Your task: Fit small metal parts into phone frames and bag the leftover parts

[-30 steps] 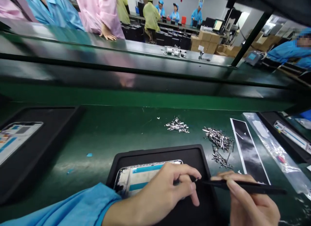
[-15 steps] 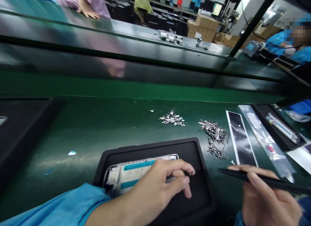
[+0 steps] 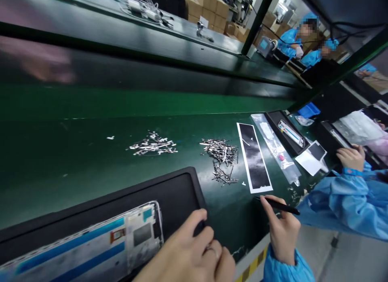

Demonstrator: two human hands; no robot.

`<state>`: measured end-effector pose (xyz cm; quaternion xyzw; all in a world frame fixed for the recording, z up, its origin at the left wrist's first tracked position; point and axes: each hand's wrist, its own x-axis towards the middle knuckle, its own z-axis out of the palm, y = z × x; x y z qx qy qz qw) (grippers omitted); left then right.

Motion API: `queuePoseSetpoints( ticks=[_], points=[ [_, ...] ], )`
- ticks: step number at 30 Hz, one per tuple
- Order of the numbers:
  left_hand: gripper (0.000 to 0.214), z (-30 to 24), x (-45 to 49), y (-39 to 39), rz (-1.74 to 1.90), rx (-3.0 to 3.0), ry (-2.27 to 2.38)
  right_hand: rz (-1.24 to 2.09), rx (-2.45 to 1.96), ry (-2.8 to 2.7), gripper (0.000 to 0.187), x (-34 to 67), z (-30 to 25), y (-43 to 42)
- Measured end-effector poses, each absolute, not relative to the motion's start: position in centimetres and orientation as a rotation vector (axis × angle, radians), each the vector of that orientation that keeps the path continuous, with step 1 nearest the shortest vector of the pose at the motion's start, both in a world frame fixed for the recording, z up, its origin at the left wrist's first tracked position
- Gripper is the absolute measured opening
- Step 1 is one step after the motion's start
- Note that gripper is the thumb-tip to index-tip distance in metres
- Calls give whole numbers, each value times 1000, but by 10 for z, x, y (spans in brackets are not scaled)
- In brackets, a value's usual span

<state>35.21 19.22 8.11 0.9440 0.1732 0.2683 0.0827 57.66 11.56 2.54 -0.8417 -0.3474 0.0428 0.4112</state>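
My left hand (image 3: 190, 253) rests with curled fingers on the right end of a black tray (image 3: 172, 189); whether it holds anything is hidden. In the tray lies a phone frame (image 3: 91, 245) with blue strips. My right hand (image 3: 281, 229) is closed on black tweezers (image 3: 277, 206), whose tip points left just below a black strip card (image 3: 254, 156). Two heaps of small metal parts lie on the green bench, one (image 3: 153, 143) in the middle and one (image 3: 222, 152) beside the card.
A clear plastic bag (image 3: 277, 150) and another black tray with a part (image 3: 287, 132) lie right of the card. A co-worker's blue sleeve (image 3: 342, 201) and hand (image 3: 351, 157) are at the right. A dark conveyor (image 3: 121, 59) runs behind the bench.
The view has swung to the right, so the tray and phone frame sit further left. My right hand with the tweezers has moved away from the tray to the bench edge.
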Motion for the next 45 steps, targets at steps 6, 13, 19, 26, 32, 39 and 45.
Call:
queuePoseSetpoints(
  ticks=[6,13,19,26,32,39,45],
  points=[
    [14,58,417,195,581,3069,160,168,-2064,-749,32,595,21,113],
    [30,25,462,210,348,3098,103,193,-1938,-630,28,606,17,123],
    [27,23,472,216,364,3133,31,188,-1893,-612,24,604,14,132],
    [25,29,470,220,294,3122,-18,174,-1888,-598,21,604,15,133],
    [27,32,472,221,228,3104,-25,216,-1861,-586,21,604,14,134],
    [28,31,470,221,235,3106,-27,259,-1769,-513,20,607,8,135],
    [32,29,470,220,236,3092,-13,346,-1599,-415,17,611,5,137]
  ],
)
